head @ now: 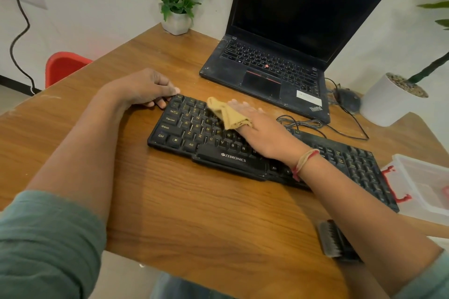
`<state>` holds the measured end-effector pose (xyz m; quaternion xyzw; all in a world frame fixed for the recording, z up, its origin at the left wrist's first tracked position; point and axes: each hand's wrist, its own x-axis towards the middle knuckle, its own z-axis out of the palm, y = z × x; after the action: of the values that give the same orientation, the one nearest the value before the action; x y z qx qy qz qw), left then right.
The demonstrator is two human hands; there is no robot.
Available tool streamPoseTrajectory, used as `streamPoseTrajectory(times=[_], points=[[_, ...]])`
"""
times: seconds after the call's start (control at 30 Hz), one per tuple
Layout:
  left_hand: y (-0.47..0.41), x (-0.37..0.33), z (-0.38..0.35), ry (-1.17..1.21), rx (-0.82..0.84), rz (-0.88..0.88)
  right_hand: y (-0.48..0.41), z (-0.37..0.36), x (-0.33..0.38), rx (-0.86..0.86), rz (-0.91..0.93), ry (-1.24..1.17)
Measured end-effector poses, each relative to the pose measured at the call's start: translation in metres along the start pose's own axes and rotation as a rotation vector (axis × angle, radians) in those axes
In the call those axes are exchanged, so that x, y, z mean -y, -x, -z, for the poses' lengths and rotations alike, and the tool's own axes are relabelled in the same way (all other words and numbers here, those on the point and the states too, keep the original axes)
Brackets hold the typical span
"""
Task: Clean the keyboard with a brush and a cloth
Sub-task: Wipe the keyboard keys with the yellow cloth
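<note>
A black Zebronics keyboard [209, 150] lies slanted across the wooden table [194, 213]. My right hand [262, 133] rests flat on the keys near the middle and presses a crumpled mustard-yellow cloth [226, 111] onto the upper key rows. My left hand [145, 90] grips the keyboard's far left corner with curled fingers. The brush [332, 240], with dark bristles, lies on the table near the front edge, partly hidden under my right forearm.
An open black laptop [279, 63] stands behind the keyboard, with a cable [315, 126] and a mouse [347, 99] beside it. A clear plastic box with red clips [422, 184] sits at the right. Two potted plants [177, 22] [391, 99] and a red chair [65, 65] surround the table.
</note>
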<state>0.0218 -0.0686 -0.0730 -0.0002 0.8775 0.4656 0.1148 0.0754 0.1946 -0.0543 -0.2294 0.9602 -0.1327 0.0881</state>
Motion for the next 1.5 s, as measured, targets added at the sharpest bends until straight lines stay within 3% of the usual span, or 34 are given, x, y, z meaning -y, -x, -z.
streamPoseTrajectory(times=[0.07, 0.2, 0.33, 0.47, 0.63, 0.73, 0.87, 0.97, 1.07, 1.2, 1.27, 1.37, 1.5], points=[[0.0, 0.0, 0.0, 0.001, 0.001, -0.001, 0.003, 0.001, 0.0, -0.016, -0.034, 0.013], [0.001, -0.002, 0.0, -0.007, 0.002, 0.01, 0.028, -0.008, 0.007, 0.075, 0.102, -0.02], [0.005, -0.005, -0.001, -0.004, -0.004, 0.01, 0.03, 0.002, -0.007, -0.024, -0.026, -0.029], [0.006, -0.005, 0.0, 0.005, 0.006, 0.017, 0.046, -0.006, 0.001, 0.047, 0.098, -0.042], [0.006, -0.006, -0.001, 0.002, -0.004, 0.02, 0.037, 0.01, -0.018, -0.052, -0.117, -0.05], [0.007, -0.007, -0.001, 0.015, 0.005, 0.023, 0.046, 0.015, -0.009, -0.019, -0.151, -0.357], [0.007, -0.007, -0.003, 0.03, -0.008, 0.037, 0.06, 0.032, -0.028, -0.343, -0.504, -0.918], [0.006, -0.007, -0.003, 0.015, -0.034, 0.03, 0.069, 0.032, -0.041, -0.553, -0.555, -1.093], [0.005, -0.005, -0.002, -0.001, -0.026, 0.027, 0.084, 0.029, -0.026, -0.536, -0.343, -0.894], [0.005, -0.004, -0.002, 0.001, -0.034, 0.02, 0.104, 0.014, -0.005, -0.1, -0.08, -0.169], [0.005, -0.004, -0.002, -0.012, -0.036, 0.024, 0.109, 0.003, -0.002, 0.109, 0.049, 0.08], [0.004, -0.004, -0.002, -0.02, -0.044, 0.03, 0.114, 0.001, 0.004, 0.209, 0.16, 0.228], [0.004, -0.005, -0.002, -0.041, -0.036, 0.032, 0.114, 0.014, -0.012, 0.157, 0.072, 0.241]])
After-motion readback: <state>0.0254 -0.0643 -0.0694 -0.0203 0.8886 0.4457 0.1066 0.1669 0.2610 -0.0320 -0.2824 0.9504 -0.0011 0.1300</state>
